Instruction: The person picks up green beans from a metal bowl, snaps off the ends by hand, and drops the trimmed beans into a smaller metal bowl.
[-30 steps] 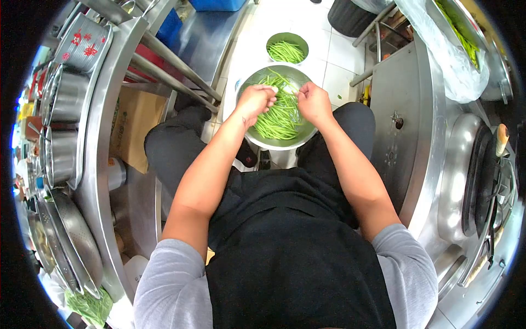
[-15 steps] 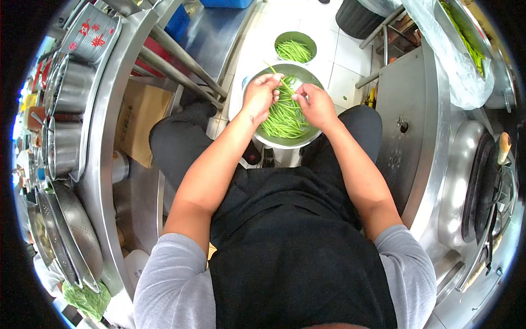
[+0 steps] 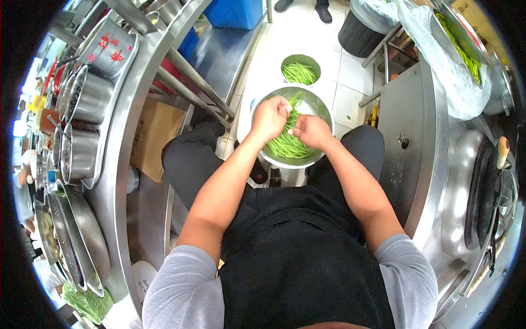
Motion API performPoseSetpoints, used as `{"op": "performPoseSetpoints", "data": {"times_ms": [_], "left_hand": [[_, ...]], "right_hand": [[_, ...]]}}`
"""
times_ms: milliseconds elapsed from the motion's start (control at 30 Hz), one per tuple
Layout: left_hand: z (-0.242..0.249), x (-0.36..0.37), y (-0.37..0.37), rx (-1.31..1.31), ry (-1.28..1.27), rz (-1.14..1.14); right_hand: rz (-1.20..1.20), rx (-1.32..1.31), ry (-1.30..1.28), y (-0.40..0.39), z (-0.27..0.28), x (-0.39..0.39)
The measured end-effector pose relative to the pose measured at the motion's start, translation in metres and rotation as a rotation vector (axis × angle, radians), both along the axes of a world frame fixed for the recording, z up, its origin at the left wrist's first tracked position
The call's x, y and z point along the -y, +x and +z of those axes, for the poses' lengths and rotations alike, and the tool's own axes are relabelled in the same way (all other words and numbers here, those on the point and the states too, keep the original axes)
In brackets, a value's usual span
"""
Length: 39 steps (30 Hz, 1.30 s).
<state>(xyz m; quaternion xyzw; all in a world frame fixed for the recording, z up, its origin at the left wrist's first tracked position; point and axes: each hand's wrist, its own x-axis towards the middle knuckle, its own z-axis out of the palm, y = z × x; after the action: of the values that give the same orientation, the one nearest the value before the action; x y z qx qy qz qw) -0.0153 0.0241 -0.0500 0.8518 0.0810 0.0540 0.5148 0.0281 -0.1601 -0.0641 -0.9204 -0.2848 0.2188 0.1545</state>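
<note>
Long green beans lie in a metal colander between my knees. Over its left side, my left hand is closed in a pinch at the upper ends of some beans. My right hand is over the right side, its fingers curled together against the beans; what exactly sits between those fingertips is hidden. Just beyond the colander, a smaller round container holds more green beans.
Steel shelving with pots and strainers runs along my left. A steel cabinet stands at my right, with a wok-like pan beyond. Farther ahead are a black bin, a blue crate and another person's feet.
The view has shifted, so the colander and containers appear lower. My right hand has curled further over the beans, and another person's feet show more at the top.
</note>
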Motion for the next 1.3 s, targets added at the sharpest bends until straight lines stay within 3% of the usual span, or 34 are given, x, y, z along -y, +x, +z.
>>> {"op": "performPoseSetpoints", "data": {"times_ms": [67,133,200,267,333,533,667,733,800,867,900,933,967,1100,1200,1233,1300], "left_hand": [[-0.004,-0.007,-0.004,-0.049,0.089,0.006],[0.002,-0.007,-0.01,-0.139,0.371,-0.078],[0.004,-0.004,-0.012,-0.195,0.378,-0.087],[0.002,-0.003,-0.009,-0.148,0.416,-0.135],[0.005,-0.002,-0.008,-0.159,0.432,-0.147],[0.005,-0.012,-0.004,-0.109,0.467,-0.16],[0.009,-0.023,0.0,-0.211,0.557,-0.294],[0.005,-0.031,0.001,-0.293,0.688,-0.3],[0.004,-0.043,0.005,-0.29,0.691,-0.294],[0.005,-0.048,0.011,-0.151,0.373,-0.061],[0.004,-0.047,0.014,-0.148,0.376,-0.064],[0.002,-0.043,0.017,-0.108,0.202,-0.03],[0.0,-0.04,0.019,-0.069,0.027,0.004],[-0.011,-0.027,0.019,-0.183,-0.211,0.042],[-0.018,-0.025,0.015,-0.266,-0.28,0.09],[-0.021,-0.026,0.015,-0.213,-0.14,0.088],[-0.023,-0.026,0.01,-0.249,-0.198,0.109]], "right_hand": [[-0.225,-0.159,0.553,0.012,-0.019,0.008],[-0.273,-0.223,0.663,0.029,-0.041,0.007],[-0.294,-0.49,0.967,0.035,-0.05,0.009],[-0.299,-0.466,0.957,0.034,-0.053,0.012],[-0.322,-0.199,0.813,0.032,-0.056,0.013],[-0.316,-0.115,0.627,0.029,-0.026,0.015],[-0.074,-0.136,0.521,0.028,-0.024,0.02],[0.223,-0.078,0.086,0.034,-0.035,0.027],[0.159,-0.06,0.025,0.038,-0.044,0.029],[0.095,-0.034,-0.037,0.037,-0.049,0.03],[-0.024,0.062,0.107,0.036,-0.053,0.027],[-0.141,0.159,0.251,0.036,-0.055,0.025],[-0.142,0.162,0.252,0.035,-0.059,0.023],[-0.173,0.076,0.272,0.022,-0.061,0.006],[-0.073,0.17,0.301,0.015,-0.065,-0.001],[-0.062,0.179,0.22,0.016,-0.07,-0.003],[-0.049,0.19,0.139,0.018,-0.074,-0.006]]}}
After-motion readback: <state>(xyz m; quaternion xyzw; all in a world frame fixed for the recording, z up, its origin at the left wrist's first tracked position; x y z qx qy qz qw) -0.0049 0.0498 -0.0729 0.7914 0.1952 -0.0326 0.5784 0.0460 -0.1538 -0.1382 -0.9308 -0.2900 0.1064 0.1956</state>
